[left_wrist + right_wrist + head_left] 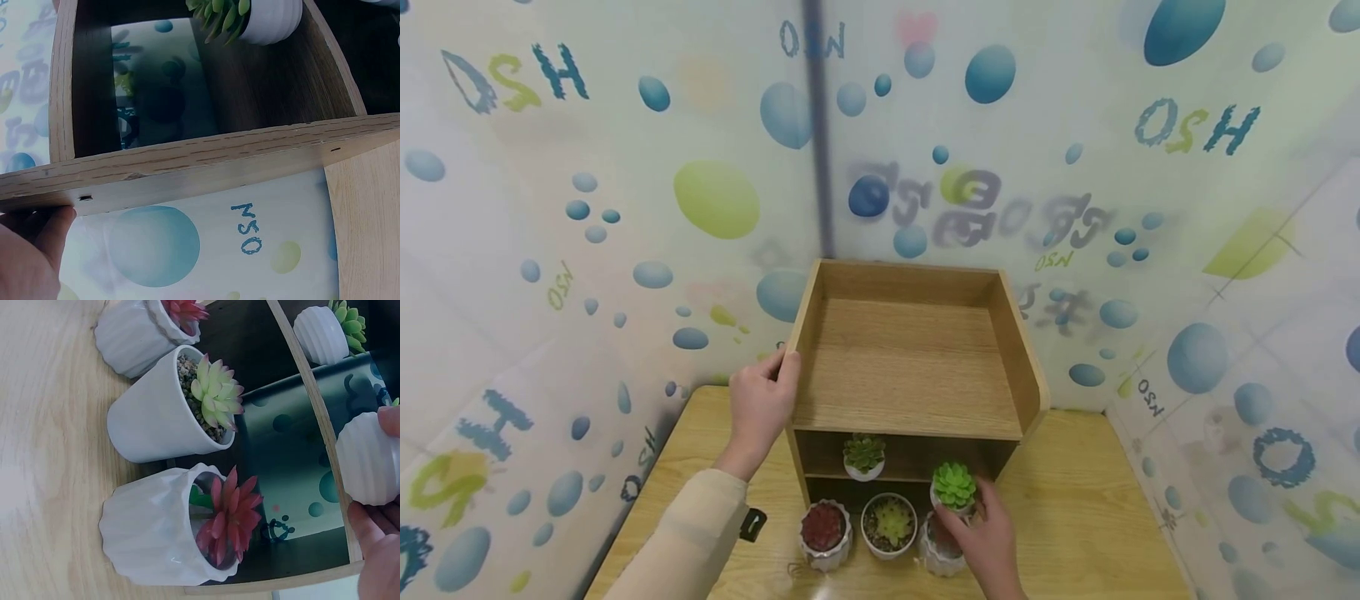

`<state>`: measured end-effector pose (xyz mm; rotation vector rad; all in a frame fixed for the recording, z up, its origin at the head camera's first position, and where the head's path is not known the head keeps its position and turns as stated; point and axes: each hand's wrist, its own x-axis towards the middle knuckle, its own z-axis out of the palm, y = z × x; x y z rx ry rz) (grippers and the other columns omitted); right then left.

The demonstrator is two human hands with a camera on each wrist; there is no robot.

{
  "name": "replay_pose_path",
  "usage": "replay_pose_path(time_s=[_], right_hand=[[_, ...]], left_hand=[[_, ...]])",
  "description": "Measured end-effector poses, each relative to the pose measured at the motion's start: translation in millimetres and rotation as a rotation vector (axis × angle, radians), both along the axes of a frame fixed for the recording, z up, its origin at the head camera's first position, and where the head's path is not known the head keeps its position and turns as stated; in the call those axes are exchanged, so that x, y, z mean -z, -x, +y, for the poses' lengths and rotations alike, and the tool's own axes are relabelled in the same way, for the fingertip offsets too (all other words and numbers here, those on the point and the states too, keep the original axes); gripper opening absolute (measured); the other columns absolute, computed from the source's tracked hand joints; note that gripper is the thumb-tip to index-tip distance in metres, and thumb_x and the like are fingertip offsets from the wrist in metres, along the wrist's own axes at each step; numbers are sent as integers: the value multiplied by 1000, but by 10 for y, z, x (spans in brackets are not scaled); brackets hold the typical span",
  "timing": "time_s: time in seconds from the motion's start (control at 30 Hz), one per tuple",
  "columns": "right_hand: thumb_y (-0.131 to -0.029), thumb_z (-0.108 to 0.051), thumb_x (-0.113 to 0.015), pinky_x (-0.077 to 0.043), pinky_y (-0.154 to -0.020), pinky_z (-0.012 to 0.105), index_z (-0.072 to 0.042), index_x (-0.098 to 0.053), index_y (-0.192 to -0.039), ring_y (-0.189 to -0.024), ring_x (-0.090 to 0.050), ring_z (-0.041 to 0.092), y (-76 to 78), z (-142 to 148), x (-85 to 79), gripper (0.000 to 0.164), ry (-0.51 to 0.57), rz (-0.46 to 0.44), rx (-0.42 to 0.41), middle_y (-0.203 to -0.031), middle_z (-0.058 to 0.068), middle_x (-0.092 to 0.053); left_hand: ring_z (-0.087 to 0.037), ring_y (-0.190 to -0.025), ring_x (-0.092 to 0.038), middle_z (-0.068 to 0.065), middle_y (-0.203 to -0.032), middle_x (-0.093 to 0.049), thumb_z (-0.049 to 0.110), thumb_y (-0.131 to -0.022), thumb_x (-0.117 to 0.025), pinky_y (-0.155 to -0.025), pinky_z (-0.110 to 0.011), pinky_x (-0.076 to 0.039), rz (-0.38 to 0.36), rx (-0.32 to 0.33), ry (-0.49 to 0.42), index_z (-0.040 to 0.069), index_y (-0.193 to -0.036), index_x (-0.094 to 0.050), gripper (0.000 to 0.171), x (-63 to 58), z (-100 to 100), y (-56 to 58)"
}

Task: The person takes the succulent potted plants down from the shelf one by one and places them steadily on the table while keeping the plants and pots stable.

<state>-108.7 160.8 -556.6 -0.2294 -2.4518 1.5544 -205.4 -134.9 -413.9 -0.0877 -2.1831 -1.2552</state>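
Observation:
My left hand point(763, 408) grips the upper edge of the left side panel of a small wooden shelf point(917, 358). In the left wrist view its fingers point(56, 234) lie against the panel's outer face. My right hand point(991, 537) holds a green potted succulent point(953, 485) at the right end of the shelf's middle board. Its white ribbed pot point(369, 459) is pinched between thumb and fingers, right at the board's front edge. Another green succulent in a white pot point(864, 458) stands on the same board, toward the left.
In front of the shelf, a red succulent point(823, 527), a pale green succulent point(890, 523) and another red succulent point(230, 519) stand in white pots on the wooden table point(1075, 500). Patterned walls point(715, 200) rise close behind and at both sides.

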Motion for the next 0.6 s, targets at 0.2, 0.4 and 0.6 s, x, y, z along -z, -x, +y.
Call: replay_pose_path(time_s=[0.2, 0.4, 0.6], right_hand=[[-78, -13, -90, -52, -100, 52, 7, -62, -128, -120, -62, 45, -47, 36, 40, 61, -15, 42, 22, -129, 28, -63], [-79, -12, -90, -52, -100, 50, 10, -59, -131, -121, -62, 47, -74, 108, 70, 64, -3, 34, 35, -132, 31, -61], [-78, -9, -90, -53, -102, 39, 10, -60, -132, -122, -62, 43, -96, 162, 92, 65, -4, 31, 71, -132, 29, -62]], left_hand=[[-15, -55, -58, -23, -86, -76, 15, -101, -62, -45, -15, -39, 6, -7, -2, 0, -120, -75, 27, -4, -5, -1], [-16, -55, -58, -23, -87, -76, 16, -101, -62, -45, -15, -39, 1, -6, -3, -1, -120, -75, 28, 2, -11, 7], [-23, -59, -65, -24, -89, -76, 15, -101, -62, -47, -14, -41, 5, -4, 0, -1, -119, -75, 28, 3, -7, 10]])
